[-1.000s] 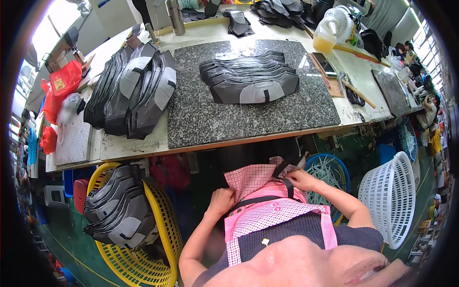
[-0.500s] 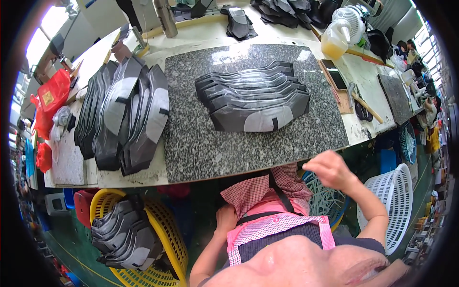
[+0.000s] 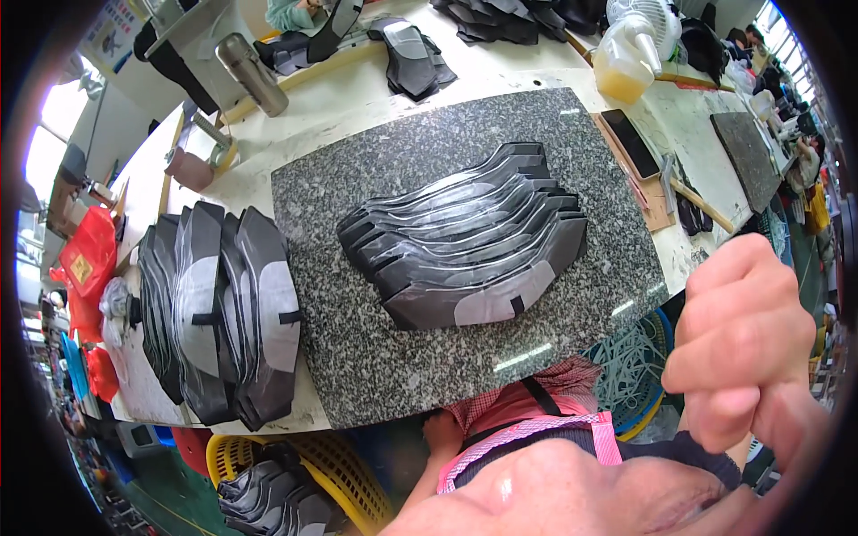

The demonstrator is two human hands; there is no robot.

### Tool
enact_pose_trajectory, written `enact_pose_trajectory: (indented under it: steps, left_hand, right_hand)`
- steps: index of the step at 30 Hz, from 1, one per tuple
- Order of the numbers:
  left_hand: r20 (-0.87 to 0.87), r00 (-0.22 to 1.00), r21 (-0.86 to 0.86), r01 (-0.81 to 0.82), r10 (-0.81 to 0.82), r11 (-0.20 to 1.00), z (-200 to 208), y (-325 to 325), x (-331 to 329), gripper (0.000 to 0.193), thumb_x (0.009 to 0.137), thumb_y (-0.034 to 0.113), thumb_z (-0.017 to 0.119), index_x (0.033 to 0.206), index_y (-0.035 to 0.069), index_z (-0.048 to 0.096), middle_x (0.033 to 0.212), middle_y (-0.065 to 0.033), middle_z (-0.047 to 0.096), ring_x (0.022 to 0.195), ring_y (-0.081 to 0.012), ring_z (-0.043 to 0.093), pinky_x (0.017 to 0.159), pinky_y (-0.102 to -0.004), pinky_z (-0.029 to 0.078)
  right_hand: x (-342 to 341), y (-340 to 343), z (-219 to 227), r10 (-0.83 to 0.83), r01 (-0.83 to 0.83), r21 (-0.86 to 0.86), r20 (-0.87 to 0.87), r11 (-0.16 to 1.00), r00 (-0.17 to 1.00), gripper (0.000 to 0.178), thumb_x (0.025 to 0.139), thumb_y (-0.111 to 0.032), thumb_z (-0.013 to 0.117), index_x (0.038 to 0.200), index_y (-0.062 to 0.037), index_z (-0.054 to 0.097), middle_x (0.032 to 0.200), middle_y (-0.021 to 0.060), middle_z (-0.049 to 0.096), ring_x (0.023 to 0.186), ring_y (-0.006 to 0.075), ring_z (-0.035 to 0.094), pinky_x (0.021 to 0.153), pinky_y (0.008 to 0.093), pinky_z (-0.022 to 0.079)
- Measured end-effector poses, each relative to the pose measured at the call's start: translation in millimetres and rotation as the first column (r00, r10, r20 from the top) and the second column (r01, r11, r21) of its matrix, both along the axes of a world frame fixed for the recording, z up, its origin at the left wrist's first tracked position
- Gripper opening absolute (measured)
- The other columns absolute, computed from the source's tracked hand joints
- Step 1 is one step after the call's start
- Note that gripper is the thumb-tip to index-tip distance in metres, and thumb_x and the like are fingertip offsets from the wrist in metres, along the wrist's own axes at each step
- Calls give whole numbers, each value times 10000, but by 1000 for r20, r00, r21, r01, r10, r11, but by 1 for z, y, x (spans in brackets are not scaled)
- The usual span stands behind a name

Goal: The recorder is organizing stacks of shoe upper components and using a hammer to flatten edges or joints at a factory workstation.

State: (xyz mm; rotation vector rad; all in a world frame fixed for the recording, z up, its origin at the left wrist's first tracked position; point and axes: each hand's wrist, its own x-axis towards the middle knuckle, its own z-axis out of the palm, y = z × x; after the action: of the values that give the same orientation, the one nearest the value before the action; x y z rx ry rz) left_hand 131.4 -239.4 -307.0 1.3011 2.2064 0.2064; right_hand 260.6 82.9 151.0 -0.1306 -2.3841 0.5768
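Observation:
My right hand (image 3: 742,330) is raised close to the camera at the right, its fingers curled into a fist with nothing showing in it. My left hand (image 3: 440,435) is low beside the checked apron (image 3: 572,389), under the near edge of the table; its fingers are hidden. In front of me, a fanned row of dark grey cut fabric pieces (image 3: 483,286) lies on the speckled stone slab (image 3: 375,384), overlapping, each with a lighter grey patch. Neither hand touches them. More such pieces (image 3: 268,313) overlap on the table left of the slab.
A yellow basket (image 3: 357,482) with more pieces stands below the table's left part. Thin pale strips fill a blue basket (image 3: 639,357) by my lap. Right of the slab lie a phone (image 3: 630,143) and a hammer (image 3: 702,204). Behind are a bottle of yellow liquid (image 3: 621,71) and a steel flask (image 3: 250,76).
My right hand has risen from the table's near edge toward the camera, its fingers curled. The view has tilted and shifted. The fabric pieces keep their arrangement, and my left hand stays low.

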Motion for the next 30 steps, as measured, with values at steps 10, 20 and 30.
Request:
enact_pose_trajectory:
  steps: [10, 20, 30]
  left_hand:
    - [3, 999, -68, -39, 39, 997, -9, -1, -7, 104, 738, 119, 602, 705, 56, 678, 742, -217, 676, 705, -416, 678, 637, -533, 548]
    - [-28, 993, -90, -112, 110, 990, -16, -3, 0, 108, 744, 125, 600, 707, 58, 678, 744, -218, 677, 707, -417, 679, 637, -535, 548]
    - [-60, 986, -95, -160, 155, 982, -19, 3, 8, 113, 749, 130, 599, 708, 61, 677, 745, -219, 677, 709, -417, 680, 637, -537, 549]
  right_hand:
    - [-9, 14, -21, -82, 81, -9, -159, 997, 984, 428, 1033, -375, 460, 701, -124, 556, 502, -71, 495, 349, 60, 354, 403, 224, 231]
    - [-13, 34, -67, 199, 43, 314, -697, 948, 689, 322, 1016, -304, 515, 729, -157, 523, 575, -55, 473, 384, 84, 342, 407, 248, 237]
    - [18, 45, -116, 86, -112, 591, 73, 799, 994, 244, 786, -79, 699, 1013, -165, 671, 552, -113, 369, 443, 6, 397, 408, 187, 271]
